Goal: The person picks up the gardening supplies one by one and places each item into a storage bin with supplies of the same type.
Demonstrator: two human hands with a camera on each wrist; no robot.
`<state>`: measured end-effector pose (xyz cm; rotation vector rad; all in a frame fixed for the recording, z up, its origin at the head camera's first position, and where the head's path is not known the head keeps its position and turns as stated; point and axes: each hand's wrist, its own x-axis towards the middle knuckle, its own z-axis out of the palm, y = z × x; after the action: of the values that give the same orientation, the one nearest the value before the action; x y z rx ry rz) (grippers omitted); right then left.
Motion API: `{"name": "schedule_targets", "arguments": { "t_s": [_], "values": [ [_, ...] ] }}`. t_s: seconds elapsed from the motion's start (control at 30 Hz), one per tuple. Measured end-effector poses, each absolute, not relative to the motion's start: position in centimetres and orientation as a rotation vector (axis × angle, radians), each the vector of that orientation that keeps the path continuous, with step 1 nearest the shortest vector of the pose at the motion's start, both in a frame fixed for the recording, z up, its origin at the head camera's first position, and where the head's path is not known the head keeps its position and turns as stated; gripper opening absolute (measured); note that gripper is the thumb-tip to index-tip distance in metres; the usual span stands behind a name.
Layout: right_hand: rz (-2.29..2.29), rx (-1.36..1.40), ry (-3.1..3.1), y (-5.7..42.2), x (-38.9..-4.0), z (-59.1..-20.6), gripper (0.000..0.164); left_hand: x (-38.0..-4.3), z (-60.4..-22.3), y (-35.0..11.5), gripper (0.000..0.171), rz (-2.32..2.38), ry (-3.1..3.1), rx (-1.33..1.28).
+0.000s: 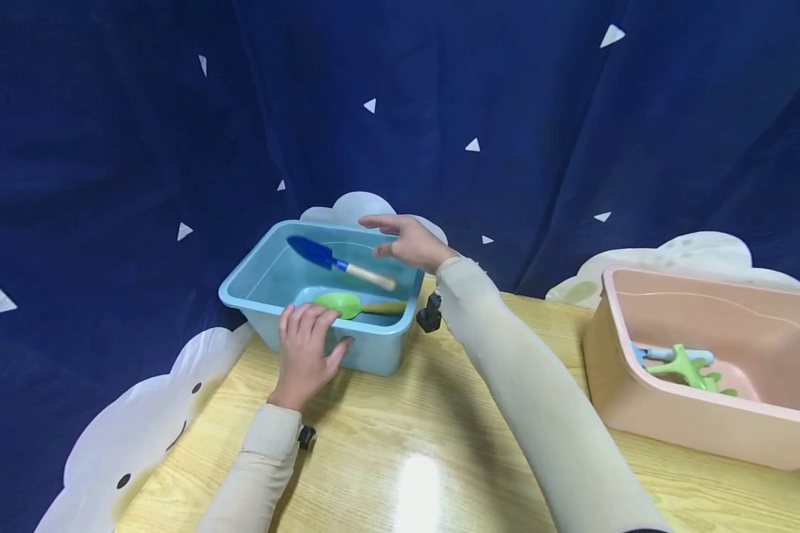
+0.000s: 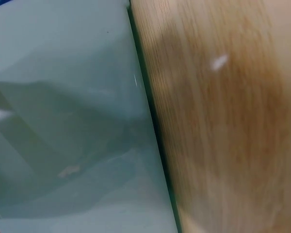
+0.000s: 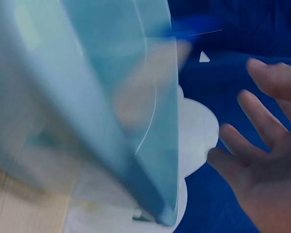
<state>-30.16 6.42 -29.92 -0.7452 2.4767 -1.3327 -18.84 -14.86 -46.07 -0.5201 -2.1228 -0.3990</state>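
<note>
My left hand grips the front rim of a light blue plastic bin, fingers over the edge and thumb outside. In the left wrist view the bin's wall fills one side. Above the bin's right back part, my right hand is held with fingers spread and nothing in them. A toy trowel with a blue blade and pale wooden handle is apart from that hand, over the bin's inside; it looks blurred in the right wrist view. A green-bladed toy shovel lies in the bin, partly hidden by the front rim.
To the right stands a pink bin holding a green toy rake and a light blue tool. Both bins stand on a wooden table. A dark blue curtain with white cloud shapes hangs behind.
</note>
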Motion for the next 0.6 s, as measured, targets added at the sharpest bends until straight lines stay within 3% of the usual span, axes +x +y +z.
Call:
{"name": "schedule_targets", "arguments": {
  "t_s": [0.3, 0.6],
  "values": [
    [-1.352, -0.638, 2.681, 9.6, -29.5, -29.2, 0.044, -19.1, -46.0, -15.2, 0.053, -0.447, -2.109, -0.513],
    [-0.975, -0.926, 2.917, 17.3, -24.3, -28.3, 0.047, -18.5, -44.8, -15.9, 0.055, -0.625, -2.216, -0.506]
  ]
}}
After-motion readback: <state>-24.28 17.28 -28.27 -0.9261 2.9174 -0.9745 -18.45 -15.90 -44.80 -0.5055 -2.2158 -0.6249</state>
